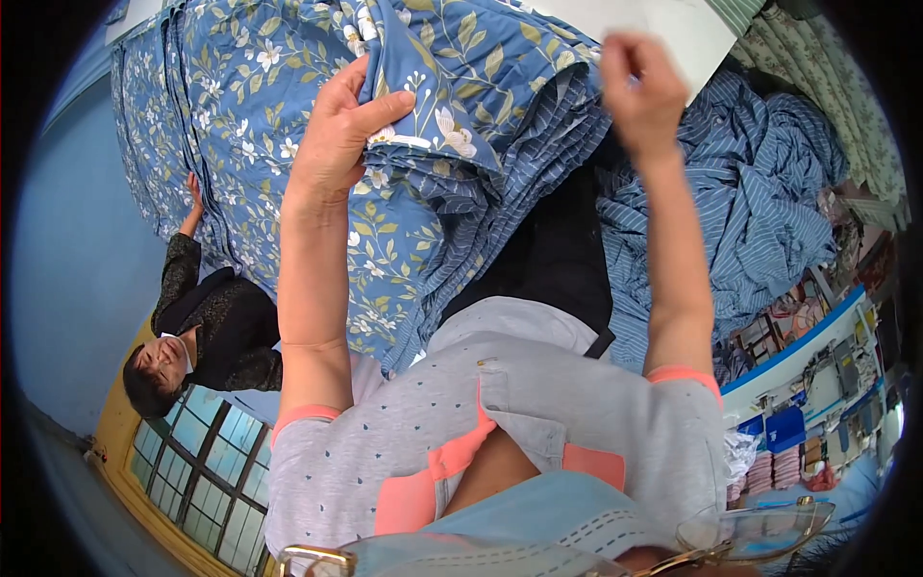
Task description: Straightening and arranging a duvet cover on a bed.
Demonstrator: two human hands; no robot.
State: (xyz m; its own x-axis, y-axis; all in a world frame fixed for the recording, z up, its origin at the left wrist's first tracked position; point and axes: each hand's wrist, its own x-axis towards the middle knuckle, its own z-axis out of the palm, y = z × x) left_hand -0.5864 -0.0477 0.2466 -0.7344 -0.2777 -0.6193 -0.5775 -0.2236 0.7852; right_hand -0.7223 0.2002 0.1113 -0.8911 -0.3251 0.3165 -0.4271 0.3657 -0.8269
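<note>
My left hand (338, 125) grips a bunched fold of blue floral fabric (245, 96), the thumb lying on top and the fingers curled behind. The cloth carries white flowers and olive leaves and hangs down toward my lap. Its turned edge shows a blue striped fabric (562, 120) gathered in layers. At the right, by the corner of the white tabletop, my right hand (642, 91) is raised with fingers curled in. Motion blurs it, and whatever it may hold cannot be made out.
A crumpled heap of blue striped cloth (731, 192) lies to my right. Pale floral cloth (836, 106) hangs beyond it. At far left another person (216, 317) rests a hand on the floral fabric. White tabletop (673, 38) shows at the top. Shelves (817, 385) with goods stand lower right.
</note>
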